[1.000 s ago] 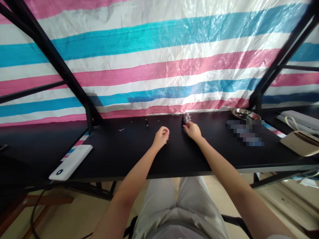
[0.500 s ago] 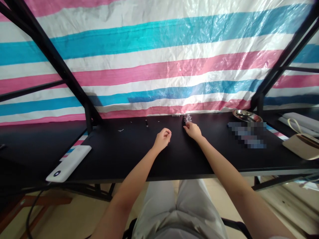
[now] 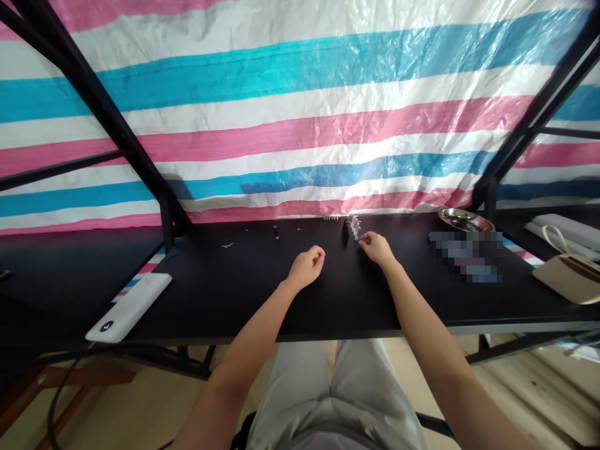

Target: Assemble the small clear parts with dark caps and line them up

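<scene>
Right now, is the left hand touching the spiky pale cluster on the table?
Apart. The head view shows black tabletop between the curled left hand and the spiky pale cluster, which sits nearer the right hand.

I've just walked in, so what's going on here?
A person is working bare-handed at a flat black table. The right hand is pinched at the near end of a small, whitish, jagged cluster. The left hand is curled. What either holds, if anything, is unclear.
</scene>
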Available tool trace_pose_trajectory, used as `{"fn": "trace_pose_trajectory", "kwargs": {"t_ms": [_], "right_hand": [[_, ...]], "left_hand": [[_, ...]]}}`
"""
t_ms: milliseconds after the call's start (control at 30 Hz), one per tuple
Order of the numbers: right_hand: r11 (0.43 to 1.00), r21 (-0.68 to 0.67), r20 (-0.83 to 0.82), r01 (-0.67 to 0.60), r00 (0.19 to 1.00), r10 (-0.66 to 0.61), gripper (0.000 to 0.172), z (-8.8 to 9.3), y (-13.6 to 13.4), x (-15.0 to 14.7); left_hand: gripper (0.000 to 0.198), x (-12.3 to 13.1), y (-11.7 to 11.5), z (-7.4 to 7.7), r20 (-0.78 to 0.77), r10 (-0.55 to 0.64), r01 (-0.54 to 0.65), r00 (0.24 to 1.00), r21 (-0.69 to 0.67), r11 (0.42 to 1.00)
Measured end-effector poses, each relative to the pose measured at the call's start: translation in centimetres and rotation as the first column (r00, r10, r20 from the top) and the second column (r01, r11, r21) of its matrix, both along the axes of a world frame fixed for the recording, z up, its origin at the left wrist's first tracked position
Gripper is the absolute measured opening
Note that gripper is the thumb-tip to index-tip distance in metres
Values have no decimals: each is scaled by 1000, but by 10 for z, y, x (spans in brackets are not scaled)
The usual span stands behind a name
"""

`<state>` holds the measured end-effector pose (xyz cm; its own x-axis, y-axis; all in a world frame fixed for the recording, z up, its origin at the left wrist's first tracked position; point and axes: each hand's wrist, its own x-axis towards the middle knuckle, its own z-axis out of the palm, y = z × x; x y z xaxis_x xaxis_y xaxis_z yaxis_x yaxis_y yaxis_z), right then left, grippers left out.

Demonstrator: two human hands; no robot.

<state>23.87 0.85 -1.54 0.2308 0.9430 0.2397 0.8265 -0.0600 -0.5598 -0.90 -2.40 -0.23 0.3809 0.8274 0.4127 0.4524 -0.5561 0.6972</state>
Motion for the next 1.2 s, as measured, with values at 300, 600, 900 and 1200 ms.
{"fn": "trace_pose_trajectory", "kwargs": {"t_ms": [300, 600, 900, 1200], "right_hand": [[996, -43, 3, 81, 997, -81, 18, -5, 2, -9], [989, -89, 66, 115, 992, -109, 20, -4, 3, -12], [994, -85, 99, 61, 994, -52, 24, -8, 2, -5], [975, -107, 151, -195, 966, 210, 20, 1, -5, -6]], "left_hand": [[14, -2, 2, -1, -55, 8, -5, 998, 43, 999], [14, -2, 0, 1, -45, -1, 2, 999, 20, 1000], [14, -2, 0, 2, -38, 5, -5, 999, 19, 1000], [11, -7, 7, -1, -46, 99, -97, 994, 47, 994]]}}
